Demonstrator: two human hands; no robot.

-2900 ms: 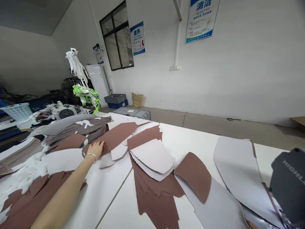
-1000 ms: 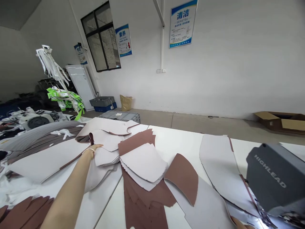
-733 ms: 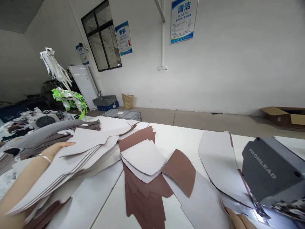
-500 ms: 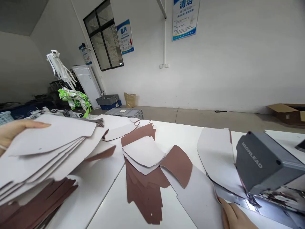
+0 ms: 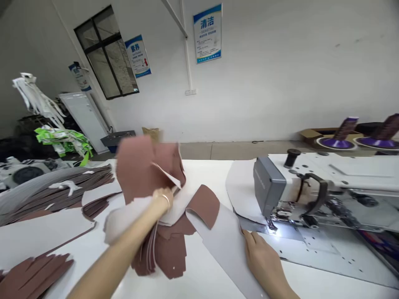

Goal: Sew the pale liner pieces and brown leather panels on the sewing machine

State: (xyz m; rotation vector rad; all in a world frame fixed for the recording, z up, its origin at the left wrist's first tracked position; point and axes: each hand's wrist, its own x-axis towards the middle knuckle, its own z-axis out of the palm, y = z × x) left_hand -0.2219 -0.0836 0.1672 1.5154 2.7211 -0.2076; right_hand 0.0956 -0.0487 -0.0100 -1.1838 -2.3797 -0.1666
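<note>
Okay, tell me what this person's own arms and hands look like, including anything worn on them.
The left hand and right hand are both ungloved. No sleeve shows along the visible left forearm. A thin, pale, rounded bangle circles the left wrist; none shows on the right.

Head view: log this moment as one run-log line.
left hand: holding brown-and-white panels, motion-blurred | right hand: at edge of pale panel | industrial sewing machine: beside right hand
</note>
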